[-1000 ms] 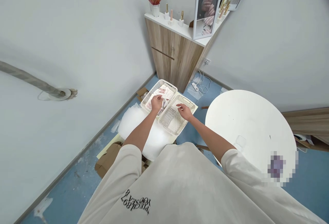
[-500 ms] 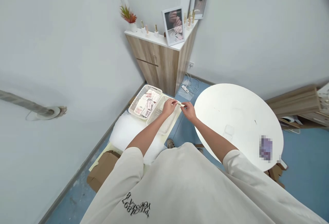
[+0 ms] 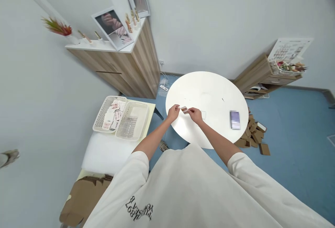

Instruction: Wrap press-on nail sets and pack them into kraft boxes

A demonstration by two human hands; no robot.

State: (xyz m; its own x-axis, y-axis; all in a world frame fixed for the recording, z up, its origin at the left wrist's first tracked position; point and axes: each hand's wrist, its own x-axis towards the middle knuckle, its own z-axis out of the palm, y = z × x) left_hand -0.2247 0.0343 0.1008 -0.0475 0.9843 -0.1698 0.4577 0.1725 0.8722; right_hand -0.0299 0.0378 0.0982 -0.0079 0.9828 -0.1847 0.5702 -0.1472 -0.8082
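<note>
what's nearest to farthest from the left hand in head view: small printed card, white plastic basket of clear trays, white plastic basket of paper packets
1. Printed card: at the left hand, rightward
2. Basket of clear trays: leftward
3. Basket of paper packets: farthest left

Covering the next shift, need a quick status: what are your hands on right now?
Left hand and right hand pinching small printed packet between them. Over round white table. Clear plastic piece just past right hand, not touching.
</note>
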